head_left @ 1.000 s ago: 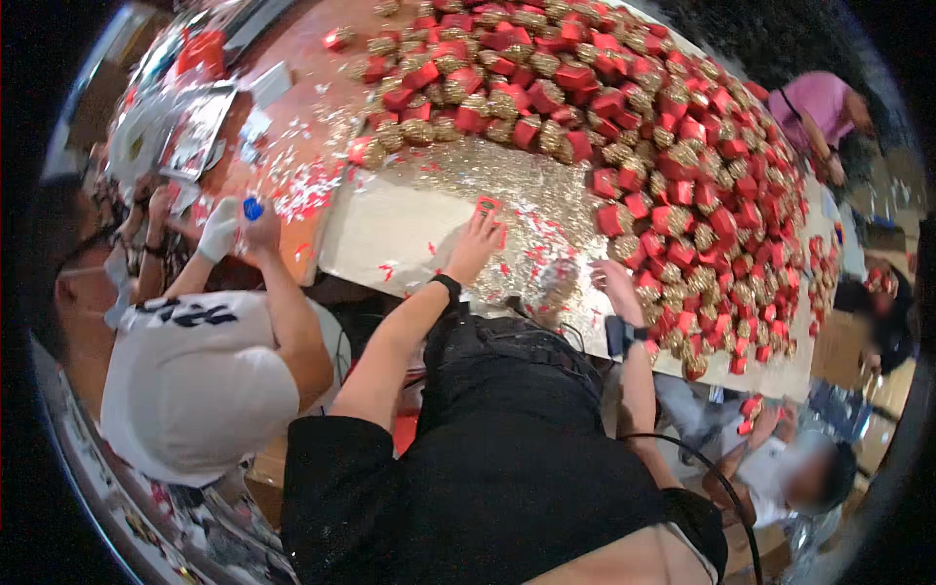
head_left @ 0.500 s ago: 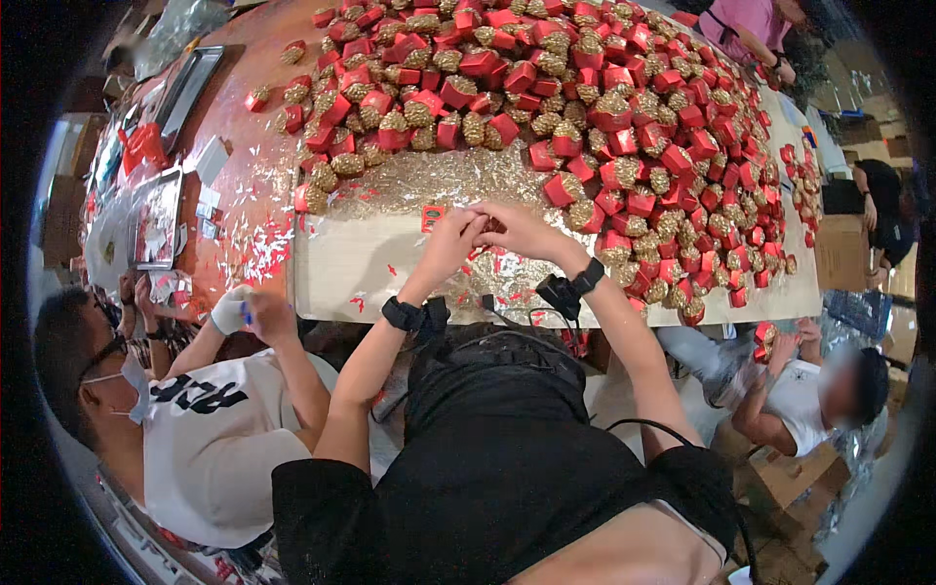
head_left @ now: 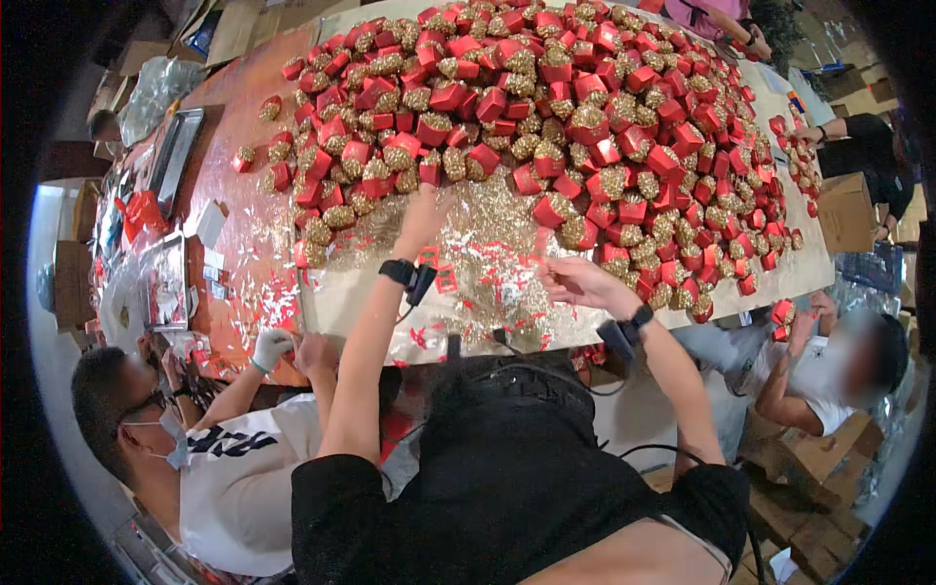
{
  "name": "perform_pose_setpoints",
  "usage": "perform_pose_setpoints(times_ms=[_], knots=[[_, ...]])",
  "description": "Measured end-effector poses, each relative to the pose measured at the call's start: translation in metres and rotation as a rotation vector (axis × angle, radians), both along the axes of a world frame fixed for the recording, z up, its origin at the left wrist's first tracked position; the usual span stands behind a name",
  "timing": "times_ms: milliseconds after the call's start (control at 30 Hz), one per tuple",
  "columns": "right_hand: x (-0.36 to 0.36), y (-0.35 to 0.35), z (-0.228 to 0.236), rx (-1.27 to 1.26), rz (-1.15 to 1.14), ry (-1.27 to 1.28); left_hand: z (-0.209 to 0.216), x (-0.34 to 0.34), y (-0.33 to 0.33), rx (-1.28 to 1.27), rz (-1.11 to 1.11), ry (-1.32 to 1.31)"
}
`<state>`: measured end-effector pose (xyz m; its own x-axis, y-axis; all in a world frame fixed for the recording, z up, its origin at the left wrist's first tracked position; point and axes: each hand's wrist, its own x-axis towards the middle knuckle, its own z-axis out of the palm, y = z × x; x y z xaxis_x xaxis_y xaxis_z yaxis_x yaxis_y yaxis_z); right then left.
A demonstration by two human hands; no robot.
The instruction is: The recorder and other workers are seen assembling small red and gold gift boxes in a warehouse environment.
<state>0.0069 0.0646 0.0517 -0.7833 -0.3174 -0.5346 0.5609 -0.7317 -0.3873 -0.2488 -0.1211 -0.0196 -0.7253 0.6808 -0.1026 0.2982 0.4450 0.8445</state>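
As a co-worker's white-gloved hand (head_left: 272, 349) shows at left, a person's left hand (head_left: 424, 212) reaches to the near edge of a heap of red-and-gold ornaments (head_left: 587, 119), fingertips at one red piece (head_left: 430, 169) (whether they grip it, one cannot tell). The right hand (head_left: 583, 283), fingertips drawn together, is above the surface (head_left: 333, 292) near the heap; whether it pinches anything is unclear. Two small red cards (head_left: 446, 280) lie beside the left wrist.

Left grip (head_left: 423, 216) extended far forward, right grip (head_left: 582, 282) nearer, partly curled
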Motion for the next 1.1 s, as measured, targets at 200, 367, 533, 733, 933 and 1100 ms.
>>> perform_pose_setpoints(times_ms=[200, 367, 533, 733, 933, 1100], knots=[[0.027, 0.026, 0.009, -0.138, -0.806, -0.057, -0.033, -0.055, 0.041, -0.494, 0.143, 0.343], [0.014, 0.035, 0.025, 0.012, -0.893, 0.166, -0.028, -0.043, 0.056, -0.385, 0.387, 0.247], [-0.021, 0.017, 0.057, 0.372, -0.877, 0.256, 0.035, 0.001, 0.02, 0.143, 0.349, 0.078], [-0.06, -0.03, 0.096, 0.792, -0.627, 0.317, 0.152, 0.096, -0.022, 0.39, 0.181, 0.05], [-0.049, -0.065, 0.115, 1.058, -0.445, 0.632, 0.185, 0.141, -0.032, 0.356, 0.095, 0.048], [-0.034, -0.076, 0.116, 0.899, -0.5, 0.463, 0.182, 0.161, -0.036, 0.414, 0.048, 0.019]])
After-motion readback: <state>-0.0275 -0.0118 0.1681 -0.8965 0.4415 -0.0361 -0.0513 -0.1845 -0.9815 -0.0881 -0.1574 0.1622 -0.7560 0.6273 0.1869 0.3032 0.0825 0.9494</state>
